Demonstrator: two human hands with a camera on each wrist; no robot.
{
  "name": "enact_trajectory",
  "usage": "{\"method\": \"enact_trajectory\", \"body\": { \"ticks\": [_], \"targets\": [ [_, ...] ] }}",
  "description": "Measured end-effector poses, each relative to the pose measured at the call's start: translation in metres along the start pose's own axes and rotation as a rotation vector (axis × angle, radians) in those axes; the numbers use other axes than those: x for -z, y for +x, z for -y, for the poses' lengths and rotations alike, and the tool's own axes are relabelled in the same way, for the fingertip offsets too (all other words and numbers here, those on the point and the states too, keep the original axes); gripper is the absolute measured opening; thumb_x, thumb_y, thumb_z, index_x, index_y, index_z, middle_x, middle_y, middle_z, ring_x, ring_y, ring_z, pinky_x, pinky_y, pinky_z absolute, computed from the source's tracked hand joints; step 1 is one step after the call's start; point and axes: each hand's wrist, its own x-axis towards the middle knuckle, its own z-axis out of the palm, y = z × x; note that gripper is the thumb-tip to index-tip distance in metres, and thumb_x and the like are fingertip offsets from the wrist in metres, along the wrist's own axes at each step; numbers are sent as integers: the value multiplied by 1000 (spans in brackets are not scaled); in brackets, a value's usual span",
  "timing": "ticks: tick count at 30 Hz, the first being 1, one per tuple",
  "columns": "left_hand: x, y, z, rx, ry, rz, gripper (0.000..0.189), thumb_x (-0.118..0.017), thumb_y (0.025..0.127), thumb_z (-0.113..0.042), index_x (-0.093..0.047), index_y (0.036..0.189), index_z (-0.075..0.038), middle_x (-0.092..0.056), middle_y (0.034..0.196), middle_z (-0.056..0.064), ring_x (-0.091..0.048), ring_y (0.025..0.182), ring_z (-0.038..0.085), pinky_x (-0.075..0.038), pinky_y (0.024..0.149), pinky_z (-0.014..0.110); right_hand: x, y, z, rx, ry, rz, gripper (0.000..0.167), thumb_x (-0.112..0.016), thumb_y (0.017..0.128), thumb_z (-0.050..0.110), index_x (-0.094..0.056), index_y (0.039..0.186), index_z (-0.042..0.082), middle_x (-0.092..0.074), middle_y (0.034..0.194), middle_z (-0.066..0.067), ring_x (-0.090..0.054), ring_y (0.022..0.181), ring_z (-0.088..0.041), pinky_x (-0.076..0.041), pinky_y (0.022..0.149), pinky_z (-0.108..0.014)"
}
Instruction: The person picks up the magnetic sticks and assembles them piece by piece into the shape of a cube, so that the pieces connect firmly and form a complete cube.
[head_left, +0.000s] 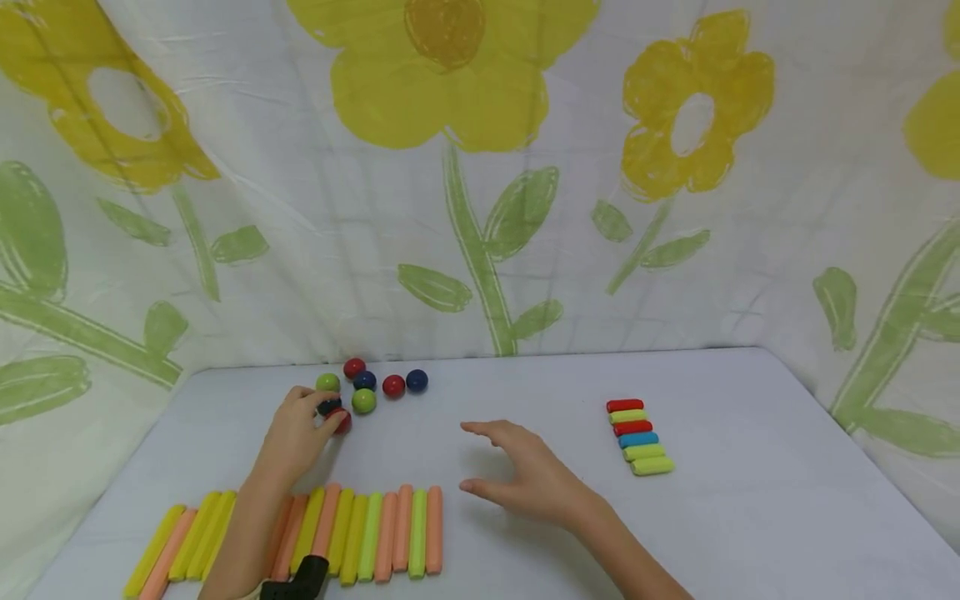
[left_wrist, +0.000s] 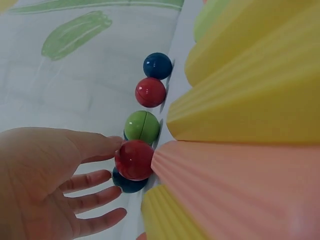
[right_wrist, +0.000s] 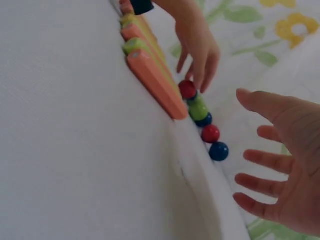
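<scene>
At the back left of the table, my left hand (head_left: 296, 425) reaches to a small cluster of shiny balls. Its thumb lies against a red ball (head_left: 340, 421), and its fingers are over a dark blue ball (head_left: 327, 407) beside it. The left wrist view shows those fingers spread and fairly straight by the red ball (left_wrist: 135, 160). Close by lie green balls (head_left: 363, 401), two more red balls (head_left: 393, 386) and two more dark blue balls (head_left: 417, 381). My right hand (head_left: 532, 475) hovers near the middle of the table, thumb and fingers apart, holding nothing.
A row of long yellow, orange and lime sticks (head_left: 375, 537) lies along the front left, partly under my left forearm. Short red, lime and blue sticks (head_left: 637, 439) form a column on the right. A flowered cloth (head_left: 525, 250) hangs behind the white table (head_left: 750, 517).
</scene>
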Motion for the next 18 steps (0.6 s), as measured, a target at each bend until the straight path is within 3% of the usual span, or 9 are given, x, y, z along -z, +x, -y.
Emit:
{"method": "enact_trajectory", "body": {
  "ticks": [3, 7, 11, 18],
  "targets": [
    [-1, 1, 2, 15, -40, 7, 35, -71, 100, -10, -67, 127, 13, -56, 119, 32, -62, 99, 39, -59, 90, 55, -11, 3, -3, 40, 71, 52, 64, -82, 95, 35, -59, 150, 13, -63, 147, -4, -61, 116, -24, -57, 96, -38],
    [-2, 2, 4, 33, -88, 40, 32, -72, 100, -11, -69, 124, 11, -58, 116, 29, -64, 95, 34, -61, 86, 49, -23, 4, -6, 99, 152, 101, 60, -85, 92, 27, -62, 145, 9, -67, 141, -8, -61, 102, -14, -53, 80, -23],
    [-3, 2, 7, 41, -123, 74, 32, -72, 101, -14, -71, 123, 8, -63, 114, 25, -65, 95, 31, -61, 87, 47, -32, 4, -9, 126, 204, 131, 60, -86, 91, 23, -63, 143, 9, -68, 137, -10, -58, 96, -7, -51, 81, -20],
    [-3, 0, 11, 78, -181, 103, 35, -71, 102, -19, -70, 128, 5, -63, 122, 25, -66, 100, 32, -59, 92, 50, -43, 2, -11, 78, 206, 155, 73, -92, 85, 26, -60, 149, 16, -64, 142, 1, -52, 97, -4, -46, 89, -20]
  ]
}}
